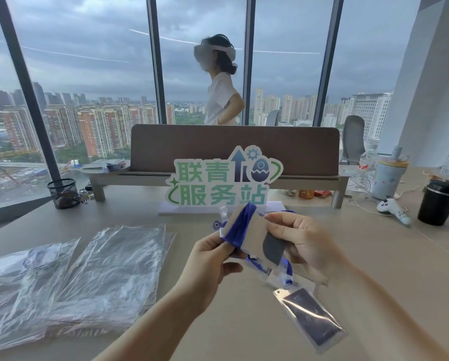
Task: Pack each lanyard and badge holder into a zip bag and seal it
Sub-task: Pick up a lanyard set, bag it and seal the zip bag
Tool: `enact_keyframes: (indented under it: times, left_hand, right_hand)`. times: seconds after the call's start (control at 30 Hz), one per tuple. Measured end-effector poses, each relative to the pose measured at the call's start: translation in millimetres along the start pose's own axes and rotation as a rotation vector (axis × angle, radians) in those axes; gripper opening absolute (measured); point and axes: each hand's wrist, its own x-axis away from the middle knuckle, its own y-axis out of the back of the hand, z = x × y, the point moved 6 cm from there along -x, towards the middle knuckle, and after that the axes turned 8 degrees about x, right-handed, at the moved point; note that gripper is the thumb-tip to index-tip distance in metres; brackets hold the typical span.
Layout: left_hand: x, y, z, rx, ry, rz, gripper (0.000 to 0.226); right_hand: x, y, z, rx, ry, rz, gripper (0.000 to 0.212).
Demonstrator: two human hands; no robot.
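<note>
Both my hands hold one badge holder (pixel 254 238) above the surface (pixel 244 321), a blue lanyard (pixel 237 230) wound round it. My left hand (pixel 210 259) has its grip clenched on the lanyard-wrapped left end, thumb on top. My right hand (pixel 300 243) grips the right end, fingers curled over the upper edge. A second badge holder (pixel 310 317), in a clear sleeve, lies on the surface just below my right hand. The zip bags (pixel 93 272) lie in a loose pile to my left, well apart from the bundle. The lanyard looks soft and liable to unwind; the holder looks light, fairly stiff and probably slick. I judge the best hold is across the wound turns, pinching the strap against the card. The bags look thin and limp, so I judge each mouth needs two hands.
</note>
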Motion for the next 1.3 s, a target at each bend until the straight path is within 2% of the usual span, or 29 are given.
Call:
enact_keyframes:
  times: [0.13, 0.2, 0.3, 0.4, 0.47, 0.67, 0.73, 0.77, 0.83, 0.9, 0.93, 1.0, 1.13, 1.17, 1.27, 1.3]
  left_hand:
    - [0.3, 1.5, 3.9, 0.1, 0.068, 0.068, 0.029]
    - [-0.7, 7.2, 4.9, 0.067, 0.075, -0.009, 0.024]
    - [-2.5, 22.0, 8.1, -0.029, 0.08, -0.158, 0.025]
    - [-2.3, 32.4, 7.8, -0.138, 0.08, -0.172, 0.023]
    - [-0.1, 36.5, 5.8, -0.234, 0.092, -0.139, 0.022]
    - [7.5, 76.2, 1.2, -0.515, 0.192, -0.114, 0.021]
    - [8.6, 107.8, -9.6, -0.782, 0.163, -0.087, 0.017]
    - [10.7, 126.7, -17.7, -0.963, 0.161, -0.059, 0.023]
    - [20.9, 168.9, -32.8, -1.298, 0.265, 0.012, 0.042]
    - [36.2, 208.9, -44.1, -1.468, 0.448, 0.066, 0.056]
    - [44.0, 225.0, -47.2, -1.497, 0.523, 0.072, 0.059]
    - [52.5, 246.7, -50.2, -1.556, 0.548, 0.047, 0.053]
    - [50.7, 257.2, -48.6, -1.686, 0.378, -0.031, 0.02]
    - [50.2, 256.7, -46.4, -1.676, 0.361, -0.033, 0.02]
    - [50.7, 250.6, -35.3, -1.603, 0.403, 0.061, 0.046]
    - [49.9, 246.8, -33.9, -1.612, 0.393, 0.102, 0.043]
  right_hand:
    - [-7.2, 8.2, -5.3, 0.22, 0.071, -0.162, 0.018]
    - [-6.8, 5.7, -5.4, 0.324, 0.1, -0.194, 0.016]
    - [-3.9, -3.6, -0.9, 0.44, 0.113, -0.145, 0.012]
    - [-6.5, -14.4, 2.3, 0.335, 0.1, -0.041, 0.017]
    - [-10.1, -24.9, 5.2, 0.313, 0.117, 0.007, 0.014]
    - [-18.3, -56.0, -2.1, 0.513, 0.204, 0.009, 0.012]
    - [-22.1, -59.9, -10.8, 0.556, 0.23, -0.029, 0.009]
    - [-23.7, -61.7, -14.3, 0.555, 0.241, -0.044, 0.01]
    - [-26.8, -65.1, -19.5, 0.542, 0.258, -0.061, 0.01]
    - [-29.4, -68.8, -23.1, 0.532, 0.263, -0.052, 0.01]
    - [-31.0, -71.2, -24.5, 0.528, 0.263, -0.038, 0.008]
    - [-34.5, -77.3, -27.8, 0.517, 0.25, -0.005, 0.005]
    - [-38.1, -89.4, -32.8, 0.46, 0.219, 0.063, 0.009]
    - [-37.6, -91.7, -33.4, 0.443, 0.213, 0.075, 0.008]
    - [-35.1, -89.3, -33.5, 0.38, 0.198, 0.071, 0.006]
    - [-34.1, -86.9, -33.8, 0.354, 0.185, 0.067, 0.006]
